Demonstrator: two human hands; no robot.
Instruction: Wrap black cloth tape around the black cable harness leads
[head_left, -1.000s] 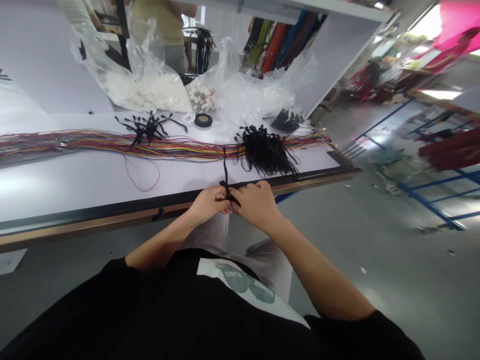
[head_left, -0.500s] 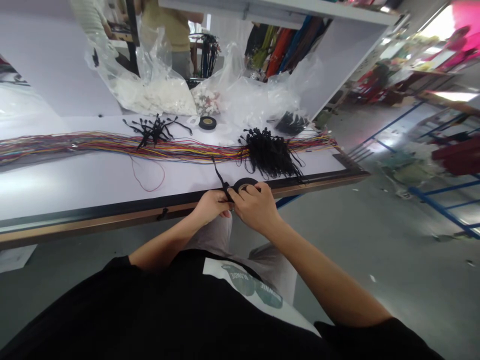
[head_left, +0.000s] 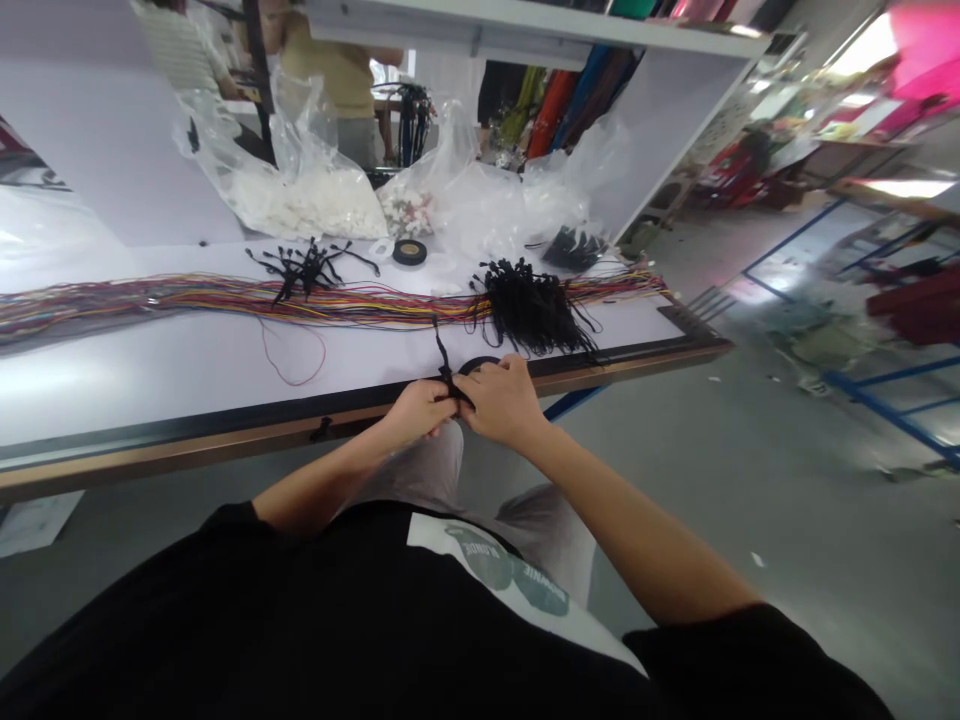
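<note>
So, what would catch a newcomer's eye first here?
Probably the heap of black cables lying across the right part of the long bundle of colored wires. Next, at the near edge of the table, the left grip pinching one black cable beside the right grip, which holds what looks like a black tape roll. Clear plastic bags sit along the back.

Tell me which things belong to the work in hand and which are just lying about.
In use:
black cable, held between left hand and right hand
black tape roll, apparently, mostly hidden

Lying about, seemingly:
second tape roll
coloured wires
large cable pile, possibly related
small cable pile, likewise
plastic bags
</note>
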